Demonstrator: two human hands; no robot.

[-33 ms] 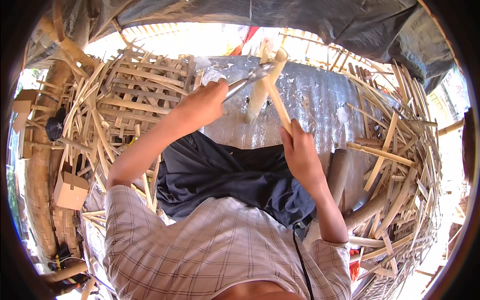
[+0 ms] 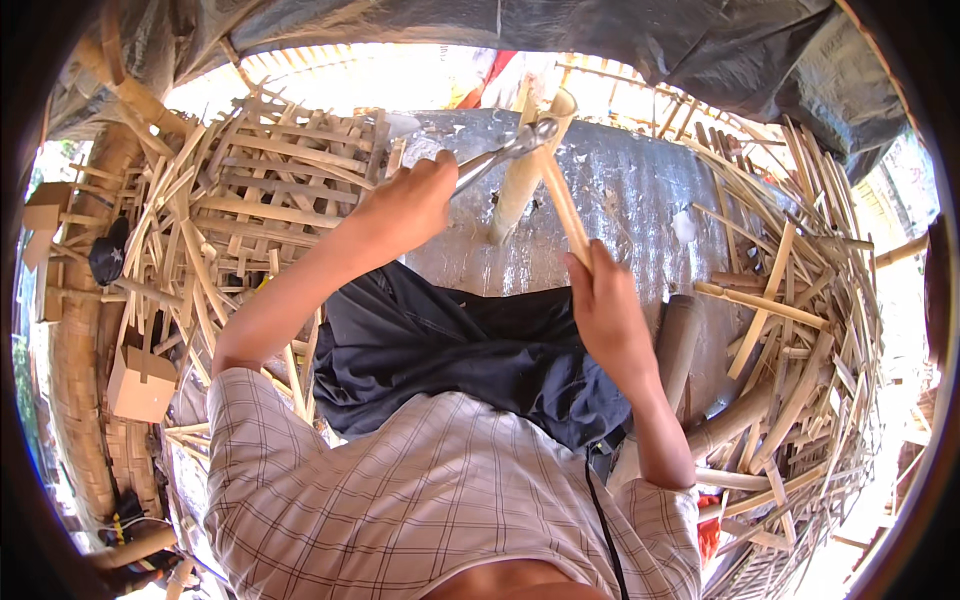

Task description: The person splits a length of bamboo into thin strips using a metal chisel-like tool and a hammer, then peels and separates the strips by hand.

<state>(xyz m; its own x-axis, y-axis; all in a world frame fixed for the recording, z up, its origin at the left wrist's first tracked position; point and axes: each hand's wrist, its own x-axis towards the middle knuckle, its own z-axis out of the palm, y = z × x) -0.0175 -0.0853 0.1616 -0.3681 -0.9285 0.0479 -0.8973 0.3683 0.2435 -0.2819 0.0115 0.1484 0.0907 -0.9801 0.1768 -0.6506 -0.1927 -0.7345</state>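
My left hand is closed around a shiny metal tool with a rounded head; its exact kind is unclear. In my right hand is a pale bamboo strip, slanting up and away to the left. Its far end meets the tool's head, or lies just beside it, in front of an upright bamboo post. A short hollow bamboo piece shows at the post's top. Whether the strip touches the post is hard to tell. Dark cloth covers my lap, below both hands.
A worn grey sheet lies ahead of me. Stacked bamboo strips stand at the left, and a loose heap of strips fills the right. Thick bamboo tubes lie by my right arm. A cardboard box sits far left.
The tool's head has shifted slightly right and up, and shows more sharply. My right hand and the bamboo strip have moved a little to the right. Both holds stay the same.
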